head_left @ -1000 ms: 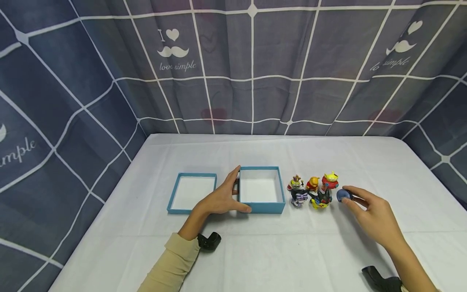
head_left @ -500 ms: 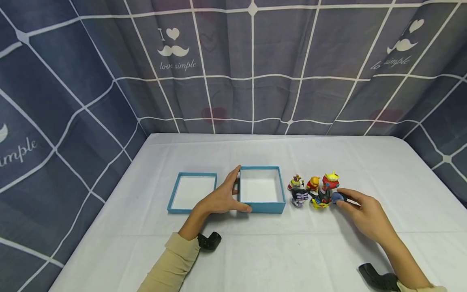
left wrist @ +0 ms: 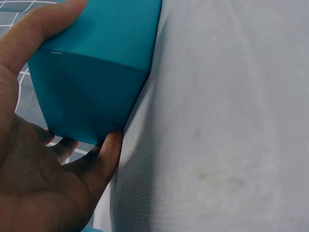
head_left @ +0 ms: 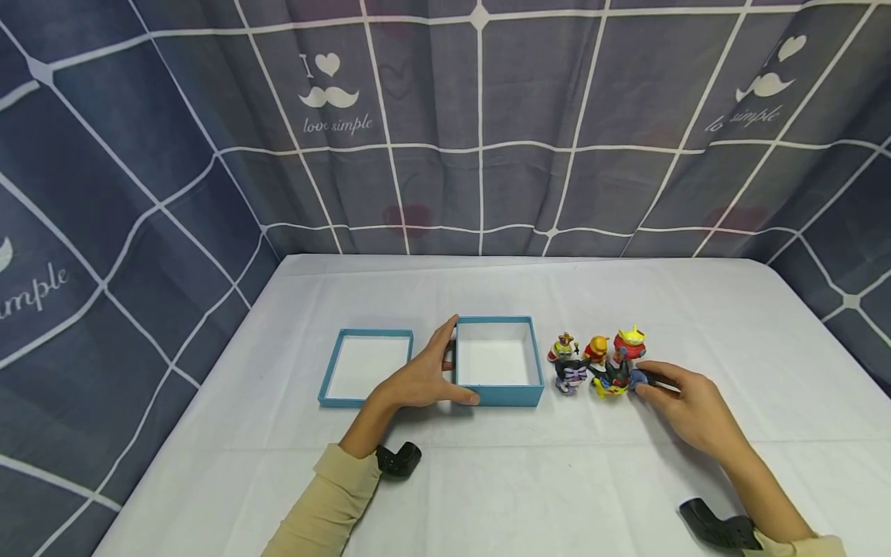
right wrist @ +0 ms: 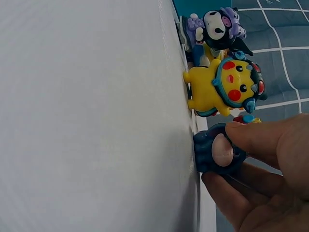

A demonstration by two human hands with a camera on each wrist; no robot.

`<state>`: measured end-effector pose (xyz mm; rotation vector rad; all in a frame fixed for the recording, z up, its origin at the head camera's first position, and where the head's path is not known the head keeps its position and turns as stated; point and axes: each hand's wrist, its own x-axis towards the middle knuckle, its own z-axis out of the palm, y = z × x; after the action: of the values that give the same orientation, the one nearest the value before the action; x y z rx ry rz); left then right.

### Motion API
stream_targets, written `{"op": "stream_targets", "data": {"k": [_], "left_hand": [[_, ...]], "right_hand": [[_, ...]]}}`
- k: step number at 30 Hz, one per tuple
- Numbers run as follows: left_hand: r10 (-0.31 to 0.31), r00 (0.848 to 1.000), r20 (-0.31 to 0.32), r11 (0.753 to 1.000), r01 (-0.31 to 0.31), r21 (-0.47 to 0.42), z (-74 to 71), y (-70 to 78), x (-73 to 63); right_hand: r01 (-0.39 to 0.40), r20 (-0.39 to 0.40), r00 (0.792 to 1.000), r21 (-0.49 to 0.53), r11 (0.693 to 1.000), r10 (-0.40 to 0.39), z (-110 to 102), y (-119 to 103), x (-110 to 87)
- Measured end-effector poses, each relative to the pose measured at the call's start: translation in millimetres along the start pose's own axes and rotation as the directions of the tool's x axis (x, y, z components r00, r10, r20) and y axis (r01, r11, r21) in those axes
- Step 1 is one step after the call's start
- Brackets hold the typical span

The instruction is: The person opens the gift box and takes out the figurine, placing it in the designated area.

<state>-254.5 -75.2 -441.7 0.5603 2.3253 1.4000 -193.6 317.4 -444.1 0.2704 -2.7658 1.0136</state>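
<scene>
My left hand (head_left: 422,377) holds the left end of an open blue box (head_left: 510,398). Its thumb lies on the front wall, and the other fingers reach along the left side of the box (left wrist: 91,92). At the right, my right hand (head_left: 685,402) pinches a small blue figurine (head_left: 636,377) between thumb and fingers. In the right wrist view this figurine (right wrist: 222,151) shows a pale oval belly and seems to stand on the cloth. Close beside it is a yellow Pikachu figurine (right wrist: 205,87), then a black-and-purple figurine (right wrist: 219,29).
Left of the box lies its blue-rimmed lid (head_left: 367,367), white inside up. Behind the front figurines stand a red one with a yellow-green top (head_left: 629,343), a yellow-and-red one (head_left: 596,350) and another small one (head_left: 563,347). A white cloth (head_left: 515,495) covers the table.
My right hand has moved left with the blue figurine, bringing it from apart to right beside the Pikachu figurine. The left hand and the box stay in place.
</scene>
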Motion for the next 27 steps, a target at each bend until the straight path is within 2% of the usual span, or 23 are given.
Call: {"op": "stream_targets", "data": {"k": [20, 27], "left_hand": [[0.006, 1.0, 0.004, 1.0, -0.006, -0.003, -1.6, 1.8, -0.2], [0.004, 1.0, 0.014, 1.0, -0.004, -0.002, -2.3, 2.6, -1.1]], "right_hand": [[0.003, 0.027, 1.0, -0.009, 1.0, -0.003, -1.1, 0.3, -0.5], [0.0, 0.033, 0.999, 0.024, 1.0, -0.001, -2.3, -1.6, -2.1]]}}
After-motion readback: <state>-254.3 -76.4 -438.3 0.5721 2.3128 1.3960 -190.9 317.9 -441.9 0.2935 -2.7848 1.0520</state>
